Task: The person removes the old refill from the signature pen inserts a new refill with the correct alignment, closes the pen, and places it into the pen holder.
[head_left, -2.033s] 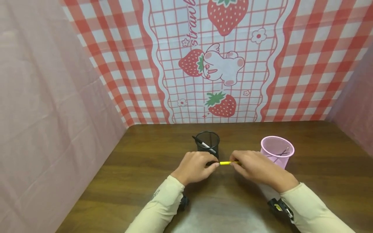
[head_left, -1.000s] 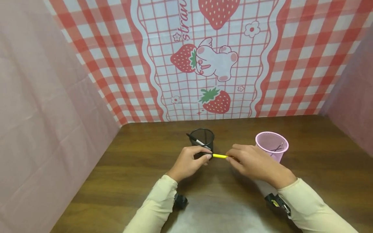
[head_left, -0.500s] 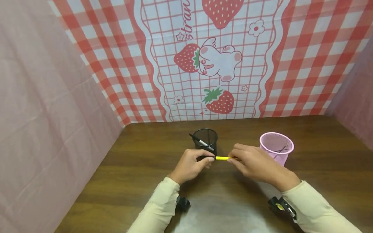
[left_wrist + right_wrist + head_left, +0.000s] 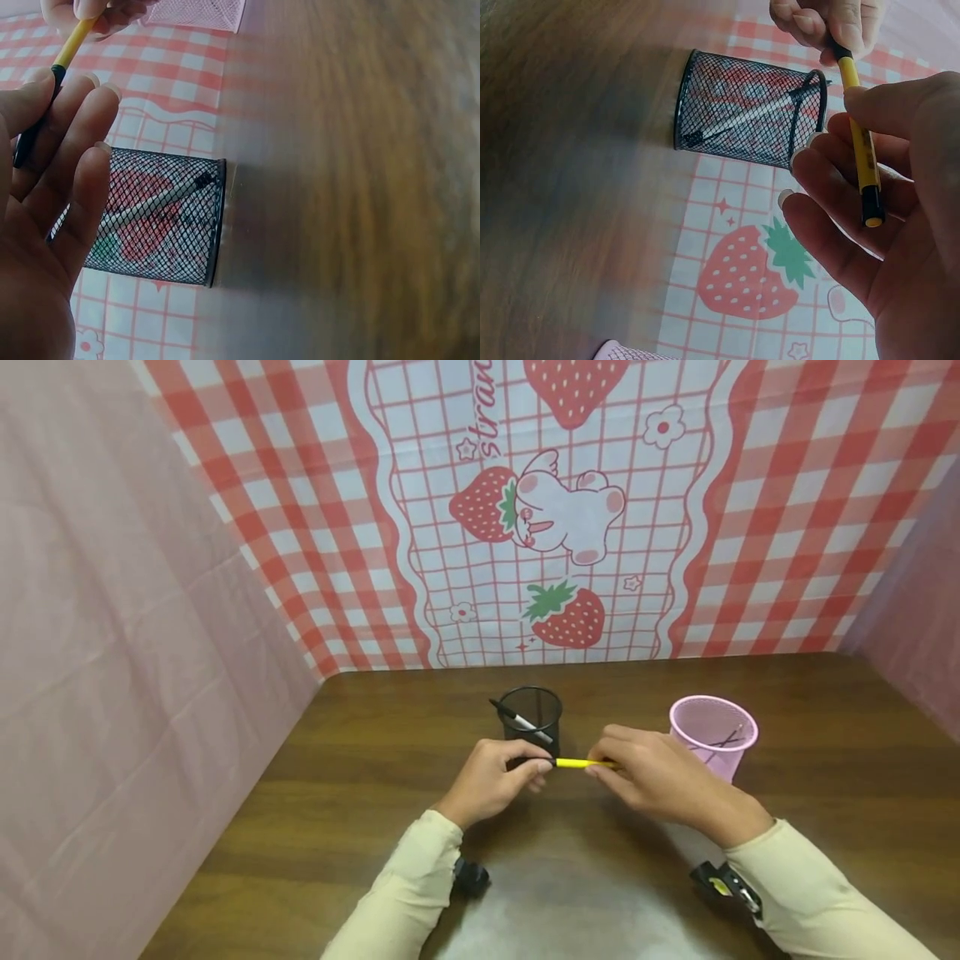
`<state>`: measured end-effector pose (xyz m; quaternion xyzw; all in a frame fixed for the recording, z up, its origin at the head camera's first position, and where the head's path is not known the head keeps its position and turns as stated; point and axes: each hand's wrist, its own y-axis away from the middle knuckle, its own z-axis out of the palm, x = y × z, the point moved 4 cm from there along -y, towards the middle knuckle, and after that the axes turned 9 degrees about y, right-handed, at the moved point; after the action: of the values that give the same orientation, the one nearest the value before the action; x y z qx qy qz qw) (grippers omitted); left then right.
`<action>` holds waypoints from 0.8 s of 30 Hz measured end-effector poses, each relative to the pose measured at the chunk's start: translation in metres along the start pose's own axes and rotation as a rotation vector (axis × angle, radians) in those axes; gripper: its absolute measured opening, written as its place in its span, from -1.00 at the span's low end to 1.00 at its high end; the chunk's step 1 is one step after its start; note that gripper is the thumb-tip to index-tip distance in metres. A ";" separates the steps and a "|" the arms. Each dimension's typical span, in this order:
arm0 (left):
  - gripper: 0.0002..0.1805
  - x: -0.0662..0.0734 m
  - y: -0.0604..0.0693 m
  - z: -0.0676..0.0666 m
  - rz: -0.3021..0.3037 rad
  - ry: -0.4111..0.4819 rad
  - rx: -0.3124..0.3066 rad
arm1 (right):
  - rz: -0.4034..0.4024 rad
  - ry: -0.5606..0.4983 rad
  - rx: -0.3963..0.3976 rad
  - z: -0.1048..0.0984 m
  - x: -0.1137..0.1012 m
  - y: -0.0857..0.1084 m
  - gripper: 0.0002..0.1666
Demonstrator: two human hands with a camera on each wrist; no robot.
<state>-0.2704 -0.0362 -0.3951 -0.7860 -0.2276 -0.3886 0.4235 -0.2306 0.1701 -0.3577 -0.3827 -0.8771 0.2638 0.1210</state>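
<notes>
A marker (image 4: 572,763) with a yellow barrel, a black end and a black cap lies level between the two hands. My left hand (image 4: 491,781) pinches its black cap between thumb and fingers. My right hand (image 4: 660,781) pinches the yellow barrel (image 4: 864,157), and the rear end shows beneath the thumb in the right wrist view. Just behind the hands stands a black mesh pen cup (image 4: 559,717), partly hidden by the left hand. A white marker with black ends (image 4: 522,722) leans inside it.
A pink mesh pen cup (image 4: 678,732) stands behind the right hand, holding thin dark sticks (image 4: 724,742). The brown wooden table (image 4: 360,777) meets a red checkered strawberry cloth (image 4: 330,527) at the back. Pale pink cloth (image 4: 150,610) hangs at the left.
The head view has shifted slightly. Both hands keep the same grip on the yellow marker, with slightly more yellow barrel showing between them than two seconds ago. The cups stay put.
</notes>
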 end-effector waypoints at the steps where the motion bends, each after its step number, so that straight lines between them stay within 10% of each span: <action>1: -0.88 0.000 0.000 0.000 -0.002 -0.002 -0.003 | 0.000 -0.002 -0.002 0.000 0.000 0.000 -0.88; 10: -0.87 -0.002 0.004 -0.004 -0.019 -0.003 -0.005 | 0.006 -0.041 -0.015 0.004 -0.002 -0.002 -0.84; 17: -0.91 0.022 0.003 -0.001 -0.028 -0.005 -0.003 | -0.002 -0.027 -0.008 0.001 -0.003 -0.002 -0.79; 24: -0.89 0.002 -0.001 0.002 -0.012 -0.015 -0.017 | 0.019 0.002 -0.003 -0.002 -0.001 -0.001 -0.75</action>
<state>-0.2690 -0.0341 -0.3936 -0.7911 -0.2320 -0.3871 0.4129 -0.2301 0.1697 -0.3550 -0.3914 -0.8738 0.2631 0.1188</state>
